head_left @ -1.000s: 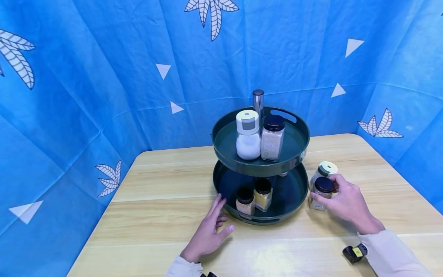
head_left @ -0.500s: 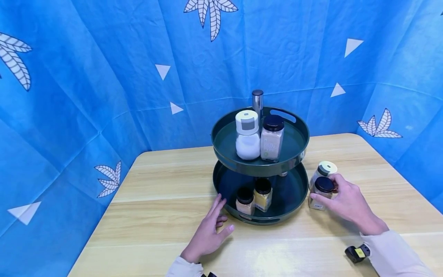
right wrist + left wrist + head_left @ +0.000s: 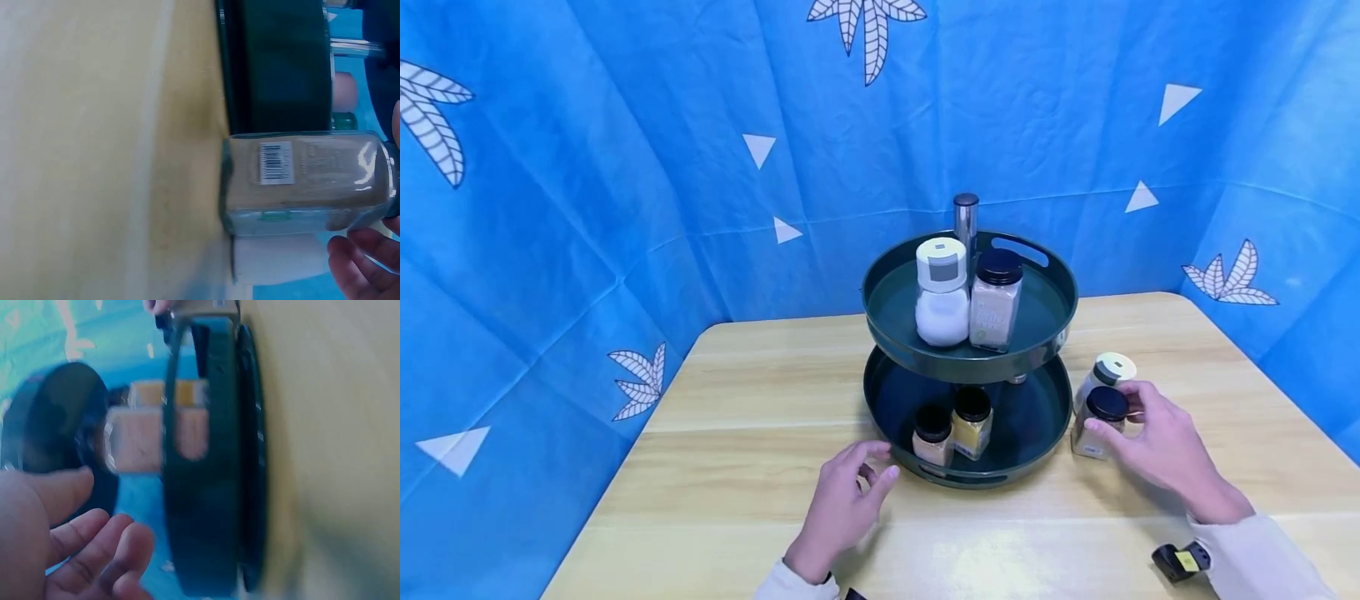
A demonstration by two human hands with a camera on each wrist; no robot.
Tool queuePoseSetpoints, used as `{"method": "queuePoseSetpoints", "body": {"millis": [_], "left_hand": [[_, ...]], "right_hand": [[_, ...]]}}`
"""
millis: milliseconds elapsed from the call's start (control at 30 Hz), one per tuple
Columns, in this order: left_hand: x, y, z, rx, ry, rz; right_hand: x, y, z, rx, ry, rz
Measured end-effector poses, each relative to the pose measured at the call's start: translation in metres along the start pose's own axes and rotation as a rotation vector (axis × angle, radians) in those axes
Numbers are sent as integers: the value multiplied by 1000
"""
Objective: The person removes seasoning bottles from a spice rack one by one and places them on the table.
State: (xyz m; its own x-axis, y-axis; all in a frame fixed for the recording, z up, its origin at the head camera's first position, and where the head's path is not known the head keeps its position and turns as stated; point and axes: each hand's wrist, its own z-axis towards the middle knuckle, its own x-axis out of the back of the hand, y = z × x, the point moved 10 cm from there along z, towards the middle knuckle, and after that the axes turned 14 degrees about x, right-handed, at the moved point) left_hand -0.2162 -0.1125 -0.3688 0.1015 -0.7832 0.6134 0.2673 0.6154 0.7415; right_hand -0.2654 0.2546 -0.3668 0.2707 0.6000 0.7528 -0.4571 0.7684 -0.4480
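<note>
The square glass jar, filled with tan powder, stood upright on the desk at the right of the frame, just beside the lower tray; whether the two touched I could not tell. My right grip pinched it high up, thumb on the near side and fingers on the far side, close under its black lid. A hold that high called, I judged, for even pressure from both sides, so that the smooth walls would neither slip nor tip. A white-lidded bottle stood right behind it, so my fingertips needed to stay close to the jar rather than brush that neighbour.

My left grip, at lower centre, was spread and held nothing, its fingers softly bent near the rim of the lower tray. I thought it well placed to steady that rim against a bump. In that tray sat a pink-filled jar and a yellow-filled jar; above, the upper tray bore a white-capped shaker and a tall black-capped jar.
</note>
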Motion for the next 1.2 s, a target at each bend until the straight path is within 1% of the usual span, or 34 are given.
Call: {"method": "queuePoseSetpoints", "body": {"millis": [100,200,267,367,467,533,600,700,800,900,967,1000,1100,1200], "left_hand": [[2,22,-5,-94,54,52],[-6,41,-11,-180,52,138],[-15,54,-15,-224,22,187],[-34,68,-18,-260,-51,263],[-56,82,-21,-309,-120,336],[-70,89,-20,-332,-165,387],[-84,93,-19,-328,-216,437],[-103,92,-17,-274,-316,486],[-119,85,-17,-200,-433,522],[-129,78,-19,-146,-524,552],[-131,73,-20,-116,-565,565],[-131,71,-20,-113,-573,574],[-124,66,-20,-119,-564,583],[-111,59,-21,-130,-530,562]], "right_hand": [[8,-5,1,20,64,11],[19,-12,5,69,164,-5],[28,-18,6,113,245,-27],[40,-30,9,195,355,-56],[46,-43,11,280,421,-60],[47,-50,13,313,434,-57],[46,-55,14,333,435,-51],[43,-60,15,346,426,-47],[40,-62,15,348,411,-40],[39,-63,15,346,404,-35],[39,-63,15,345,404,-35],[39,-63,14,342,405,-35],[40,-63,14,335,402,-36],[41,-61,13,325,401,-33]]}}
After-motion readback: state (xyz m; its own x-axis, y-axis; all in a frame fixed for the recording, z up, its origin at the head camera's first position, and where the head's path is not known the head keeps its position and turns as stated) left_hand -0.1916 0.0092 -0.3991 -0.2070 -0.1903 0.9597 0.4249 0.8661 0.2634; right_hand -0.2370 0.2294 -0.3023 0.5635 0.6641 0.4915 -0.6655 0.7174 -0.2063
